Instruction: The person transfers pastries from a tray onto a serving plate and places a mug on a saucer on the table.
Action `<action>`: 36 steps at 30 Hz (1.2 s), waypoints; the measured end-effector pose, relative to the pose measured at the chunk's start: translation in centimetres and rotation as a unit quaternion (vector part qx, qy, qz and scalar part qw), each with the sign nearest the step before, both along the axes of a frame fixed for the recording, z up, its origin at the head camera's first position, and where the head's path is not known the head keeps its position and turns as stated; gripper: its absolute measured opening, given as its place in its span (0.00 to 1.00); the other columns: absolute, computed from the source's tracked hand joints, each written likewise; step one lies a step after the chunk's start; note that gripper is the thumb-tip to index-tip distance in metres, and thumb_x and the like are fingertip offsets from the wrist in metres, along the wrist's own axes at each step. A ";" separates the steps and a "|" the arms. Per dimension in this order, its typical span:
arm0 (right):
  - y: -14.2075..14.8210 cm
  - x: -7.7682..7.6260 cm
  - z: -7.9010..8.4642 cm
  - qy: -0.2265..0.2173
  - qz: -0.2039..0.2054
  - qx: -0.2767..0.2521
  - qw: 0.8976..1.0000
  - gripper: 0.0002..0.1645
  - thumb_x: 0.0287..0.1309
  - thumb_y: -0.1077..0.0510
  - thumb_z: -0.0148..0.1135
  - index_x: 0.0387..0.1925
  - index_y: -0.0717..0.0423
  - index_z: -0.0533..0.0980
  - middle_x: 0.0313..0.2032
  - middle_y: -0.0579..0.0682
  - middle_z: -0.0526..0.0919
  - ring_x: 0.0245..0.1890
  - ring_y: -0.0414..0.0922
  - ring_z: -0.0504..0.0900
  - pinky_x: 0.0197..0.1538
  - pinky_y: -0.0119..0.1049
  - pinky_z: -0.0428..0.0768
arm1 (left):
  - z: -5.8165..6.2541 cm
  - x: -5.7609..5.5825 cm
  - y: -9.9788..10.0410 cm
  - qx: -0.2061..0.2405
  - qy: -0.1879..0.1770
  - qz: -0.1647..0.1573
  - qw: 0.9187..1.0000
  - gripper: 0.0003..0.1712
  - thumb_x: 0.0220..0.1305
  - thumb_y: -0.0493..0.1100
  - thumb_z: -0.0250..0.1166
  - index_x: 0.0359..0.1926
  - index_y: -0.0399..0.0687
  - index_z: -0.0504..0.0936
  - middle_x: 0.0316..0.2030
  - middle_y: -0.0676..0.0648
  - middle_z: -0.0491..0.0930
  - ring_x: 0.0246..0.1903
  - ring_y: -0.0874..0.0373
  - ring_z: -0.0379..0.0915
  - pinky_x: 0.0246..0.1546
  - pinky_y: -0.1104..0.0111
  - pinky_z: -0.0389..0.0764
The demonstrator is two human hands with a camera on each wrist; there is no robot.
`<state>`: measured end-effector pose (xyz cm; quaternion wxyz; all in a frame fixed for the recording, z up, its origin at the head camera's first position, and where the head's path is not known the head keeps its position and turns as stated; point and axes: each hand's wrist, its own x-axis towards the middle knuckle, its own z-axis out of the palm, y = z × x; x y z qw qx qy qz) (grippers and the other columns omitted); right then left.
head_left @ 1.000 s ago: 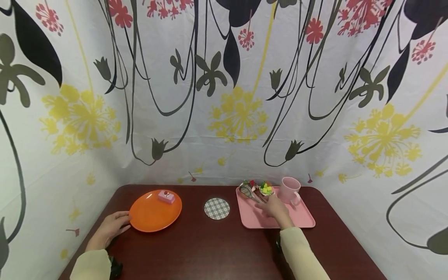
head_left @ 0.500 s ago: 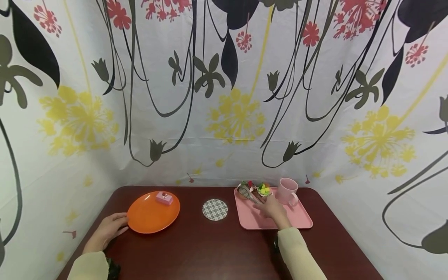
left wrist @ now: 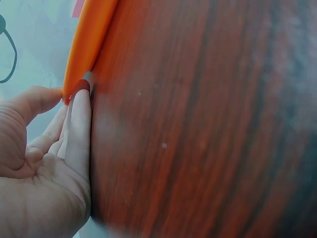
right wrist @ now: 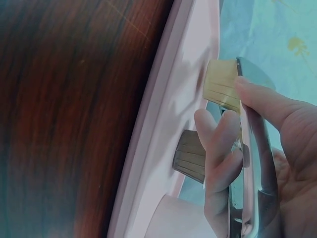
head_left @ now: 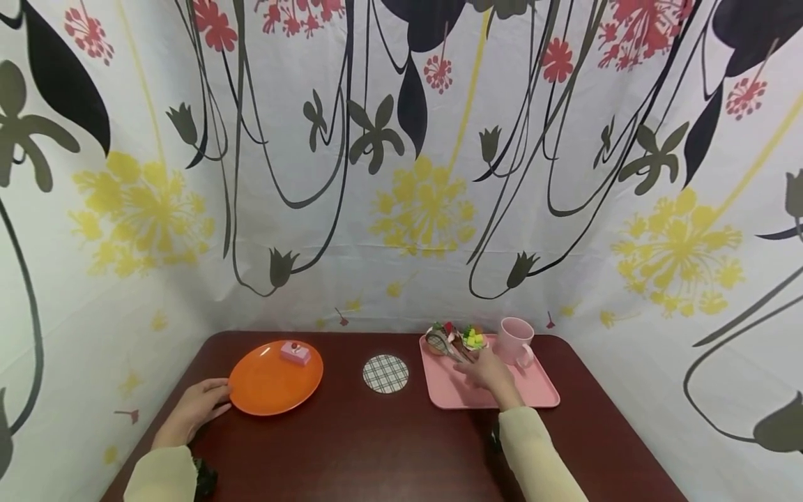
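My left hand (head_left: 197, 408) pinches the near left rim of an orange plate (head_left: 270, 383), thumb on top and fingers below in the left wrist view. On that plate, towards the back, sits a small pink toy cake slice (head_left: 295, 353). My right hand (head_left: 492, 373) is over a pink tray (head_left: 458, 394) and grips a pair of metal tongs (right wrist: 255, 144) between thumb and fingers. The tongs' head reaches the cupcake in a pale yellow cup (right wrist: 220, 82) at the tray's back left. Beside it stands a second cupcake in a brown cup (right wrist: 189, 154), topped with yellow-green pieces in the head view.
A pink mug (head_left: 516, 341) stands on the tray's back right, close to my right hand. Between plate and tray lies a round checked coaster (head_left: 385, 374) on the dark wooden table (head_left: 351, 446). A flower-patterned curtain (head_left: 401, 209) hangs behind the table and along its sides.
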<state>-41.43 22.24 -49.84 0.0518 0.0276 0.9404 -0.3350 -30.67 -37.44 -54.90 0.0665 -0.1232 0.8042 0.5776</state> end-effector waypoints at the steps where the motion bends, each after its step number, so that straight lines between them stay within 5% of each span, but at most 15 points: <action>1: 0.0 0.1 0.0 0.002 0.001 0.000 1.000 0.46 0.68 0.41 0.73 0.73 0.65 0.65 0.29 0.56 0.90 0.31 0.50 0.89 0.32 0.38 0.79 | -0.1 0.0 0.0 -0.005 0.003 0.000 1.000 0.38 0.87 0.49 0.53 0.79 0.22 0.56 0.75 0.20 0.62 0.67 0.37 0.76 0.56 0.64 0.90; 14: -0.6 0.8 0.6 0.026 0.011 0.023 0.999 0.24 0.65 0.41 0.75 0.40 0.57 0.80 0.30 0.58 0.89 0.29 0.51 0.89 0.27 0.37 0.77 | -0.4 0.2 -0.1 -0.009 0.012 0.001 1.000 0.39 0.86 0.50 0.53 0.78 0.21 0.57 0.74 0.19 0.63 0.64 0.39 0.79 0.54 0.66 0.91; 22: -1.0 1.1 1.0 0.043 0.024 0.006 0.999 0.20 0.65 0.44 0.76 0.42 0.56 0.84 0.32 0.59 0.89 0.27 0.49 0.88 0.27 0.36 0.82 | -0.5 -0.1 -0.1 -0.003 0.013 0.004 1.000 0.39 0.87 0.51 0.51 0.80 0.23 0.56 0.76 0.21 0.62 0.72 0.33 0.71 0.55 0.67 0.90; 30: -1.3 1.5 1.3 0.047 0.031 0.003 0.998 0.30 0.65 0.42 0.76 0.60 0.56 0.84 0.35 0.55 0.90 0.28 0.46 0.88 0.27 0.37 0.80 | -0.5 -0.1 -0.2 -0.002 0.016 -0.004 1.000 0.40 0.87 0.51 0.52 0.79 0.22 0.56 0.75 0.20 0.62 0.63 0.46 0.81 0.54 0.67 0.90; 36: -1.9 1.6 1.8 0.042 0.027 0.001 0.999 0.21 0.66 0.42 0.75 0.49 0.52 0.86 0.36 0.58 0.90 0.29 0.47 0.89 0.28 0.37 0.80 | -0.4 -0.2 -0.3 0.005 0.013 0.000 1.000 0.40 0.86 0.51 0.53 0.79 0.22 0.56 0.75 0.20 0.62 0.62 0.47 0.81 0.54 0.67 0.91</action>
